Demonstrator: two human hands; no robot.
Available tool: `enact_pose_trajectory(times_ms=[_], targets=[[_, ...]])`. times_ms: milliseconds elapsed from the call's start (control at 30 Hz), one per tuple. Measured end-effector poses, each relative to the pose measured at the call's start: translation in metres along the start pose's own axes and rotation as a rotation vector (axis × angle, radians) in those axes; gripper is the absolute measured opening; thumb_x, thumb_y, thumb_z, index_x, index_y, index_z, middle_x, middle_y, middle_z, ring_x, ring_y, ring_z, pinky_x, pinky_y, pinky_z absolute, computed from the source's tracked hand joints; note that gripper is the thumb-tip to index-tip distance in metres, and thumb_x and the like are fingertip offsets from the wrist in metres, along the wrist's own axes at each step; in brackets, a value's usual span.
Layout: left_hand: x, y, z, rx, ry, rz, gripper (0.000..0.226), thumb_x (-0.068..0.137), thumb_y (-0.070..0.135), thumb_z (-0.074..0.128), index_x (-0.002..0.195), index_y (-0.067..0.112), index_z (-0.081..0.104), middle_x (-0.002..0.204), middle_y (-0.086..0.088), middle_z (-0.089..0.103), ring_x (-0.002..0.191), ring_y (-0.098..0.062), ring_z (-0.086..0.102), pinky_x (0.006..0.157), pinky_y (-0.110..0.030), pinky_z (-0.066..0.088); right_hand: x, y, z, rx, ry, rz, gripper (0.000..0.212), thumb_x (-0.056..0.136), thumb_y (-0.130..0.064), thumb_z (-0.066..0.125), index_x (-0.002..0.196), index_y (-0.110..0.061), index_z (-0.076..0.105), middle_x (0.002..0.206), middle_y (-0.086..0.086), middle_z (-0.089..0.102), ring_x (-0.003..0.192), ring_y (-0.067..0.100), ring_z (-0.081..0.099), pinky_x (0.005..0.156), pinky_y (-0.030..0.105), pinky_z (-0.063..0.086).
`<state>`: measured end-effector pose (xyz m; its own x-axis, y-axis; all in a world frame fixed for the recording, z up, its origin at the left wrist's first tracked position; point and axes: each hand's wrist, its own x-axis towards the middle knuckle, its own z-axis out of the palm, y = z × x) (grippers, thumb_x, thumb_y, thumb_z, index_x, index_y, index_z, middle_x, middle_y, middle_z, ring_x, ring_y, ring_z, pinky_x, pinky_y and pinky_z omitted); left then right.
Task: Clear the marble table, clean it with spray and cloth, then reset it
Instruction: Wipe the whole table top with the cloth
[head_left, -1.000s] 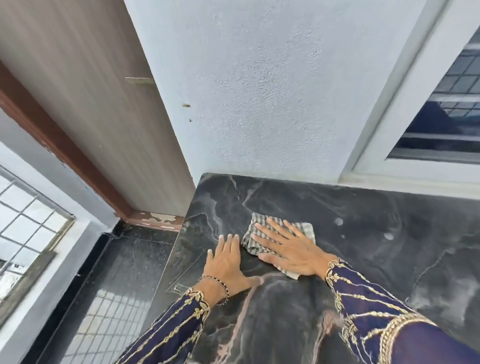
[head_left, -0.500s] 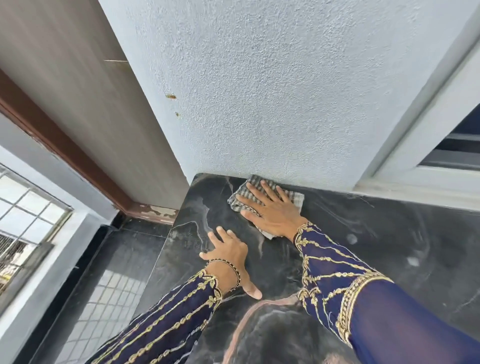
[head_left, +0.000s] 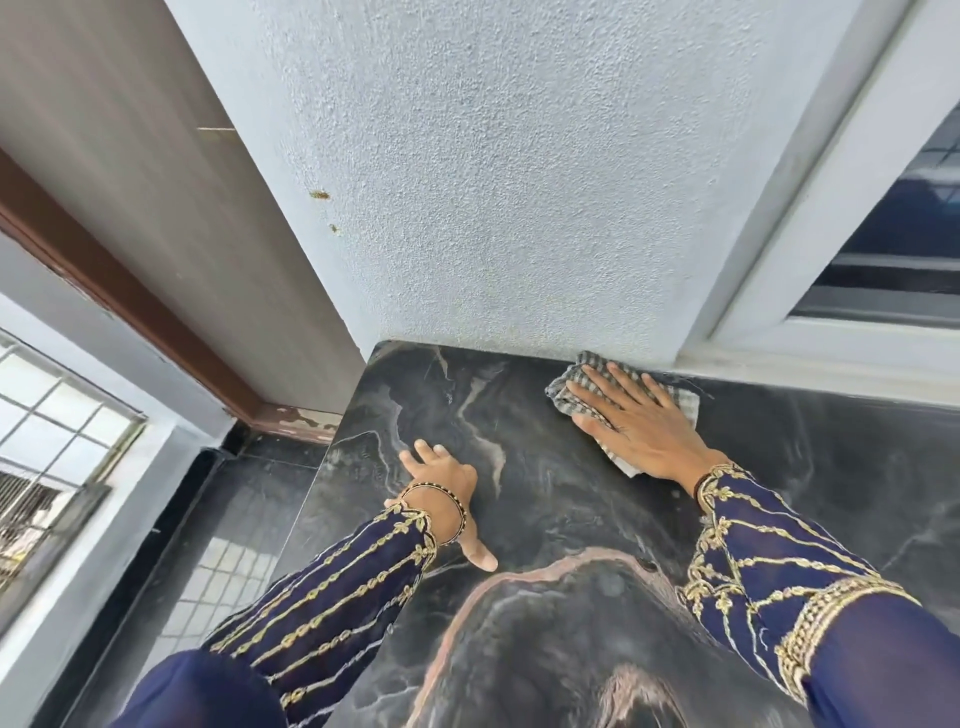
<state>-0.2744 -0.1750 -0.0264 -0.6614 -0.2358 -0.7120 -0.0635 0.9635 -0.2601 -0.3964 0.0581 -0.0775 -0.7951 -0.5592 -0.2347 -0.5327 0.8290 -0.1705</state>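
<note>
head view: right hand (head_left: 641, 418) presses flat, fingers spread, clutching nothing, on cloth (head_left: 574, 397) at one o'clock against wall (head_left: 519, 208); left hand (head_left: 447, 488) rests flat on table (head_left: 571, 519); knuckles could scrape plaster.

So that's one black marble table (head_left: 545, 499) with pale and pinkish veins, and just one grey-and-white checked cloth (head_left: 574, 387) on it. Two hands total, a left hand (head_left: 447, 480) and a right hand (head_left: 636, 418), each in one navy sleeve with gold embroidery, plus one thin beaded bracelet (head_left: 441, 506).
</note>
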Motion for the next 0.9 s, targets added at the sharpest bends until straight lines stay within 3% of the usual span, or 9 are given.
enact_pose_trajectory(times_ms=[200,300,433,533,600,667,800,900], targets=[[-0.005,-0.001,0.000,-0.011,0.018,0.005,0.130,0.054,0.064,0.080,0.143,-0.008,0.020,0.153,-0.035,0.008,0.139,-0.059,0.001,0.112,-0.069,0.013,-0.019,-0.003,0.009,0.048,-0.017,0.137,0.061,0.099,-0.071,0.006,0.156,-0.056,-0.009,0.166,-0.022,-0.020,0.154,0.008,-0.024,0.126,0.043,-0.017],[-0.013,-0.002,-0.002,-0.060,0.032,0.007,0.127,0.056,0.061,0.082,0.143,-0.007,0.021,0.153,-0.034,0.009,0.140,-0.057,0.001,0.112,-0.068,0.011,-0.039,-0.023,0.020,0.039,0.002,0.114,0.062,0.097,-0.073,0.005,0.155,-0.058,-0.009,0.166,-0.022,-0.021,0.154,0.010,-0.025,0.126,0.045,-0.016],[-0.033,-0.004,0.020,-0.311,0.188,0.069,0.130,0.056,0.049,0.087,0.147,-0.004,0.010,0.155,-0.024,0.009,0.145,-0.043,0.002,0.112,-0.063,0.024,-0.080,-0.055,0.038,0.008,0.032,0.012,0.060,0.096,-0.074,0.004,0.152,-0.061,-0.012,0.167,-0.021,-0.020,0.156,0.013,-0.022,0.126,0.045,-0.015],[-0.057,0.003,0.059,-0.394,0.494,0.195,0.092,0.078,0.039,0.073,0.146,0.006,0.021,0.158,-0.010,0.014,0.148,-0.024,0.011,0.116,-0.053,0.023,-0.112,-0.082,0.053,-0.003,0.047,-0.047,0.055,0.098,-0.072,0.008,0.147,-0.064,-0.015,0.166,-0.022,-0.021,0.156,0.013,-0.023,0.127,0.047,-0.014],[-0.077,0.009,0.092,-0.483,0.616,0.221,0.062,0.093,0.030,0.056,0.144,0.009,0.029,0.158,-0.008,0.020,0.147,-0.021,0.016,0.116,-0.049,0.023,-0.138,-0.100,0.065,-0.022,0.064,-0.077,0.053,0.098,-0.072,0.006,0.146,-0.066,-0.016,0.166,-0.022,-0.020,0.156,0.012,-0.021,0.126,0.045,-0.016],[-0.099,0.012,0.122,-0.549,0.688,0.226,0.046,0.097,0.020,0.047,0.140,0.009,0.037,0.154,-0.008,0.031,0.145,-0.022,0.024,0.115,-0.045,0.028,-0.166,-0.119,0.077,-0.043,0.077,-0.113,0.054,0.098,-0.073,0.006,0.148,-0.066,-0.015,0.167,-0.022,-0.016,0.157,0.013,-0.018,0.123,0.042,-0.019],[-0.145,0.012,0.169,-0.652,0.744,0.243,0.043,0.091,0.002,0.044,0.134,0.004,0.044,0.142,-0.011,0.045,0.137,-0.028,0.039,0.109,-0.046,0.038,-0.222,-0.155,0.099,-0.052,0.108,-0.194,0.054,0.102,-0.070,0.011,0.155,-0.059,0.002,0.171,-0.016,0.001,0.160,0.018,-0.005,0.125,0.047,-0.008],[-0.184,0.014,0.203,-0.683,0.800,0.288,0.045,0.086,-0.004,0.045,0.131,0.000,0.048,0.134,-0.014,0.052,0.130,-0.031,0.046,0.103,-0.047,0.044,-0.266,-0.184,0.115,-0.053,0.111,-0.246,0.054,0.104,-0.068,0.015,0.156,-0.059,0.002,0.172,-0.013,0.006,0.160,0.023,0.001,0.125,0.051,0.000]])
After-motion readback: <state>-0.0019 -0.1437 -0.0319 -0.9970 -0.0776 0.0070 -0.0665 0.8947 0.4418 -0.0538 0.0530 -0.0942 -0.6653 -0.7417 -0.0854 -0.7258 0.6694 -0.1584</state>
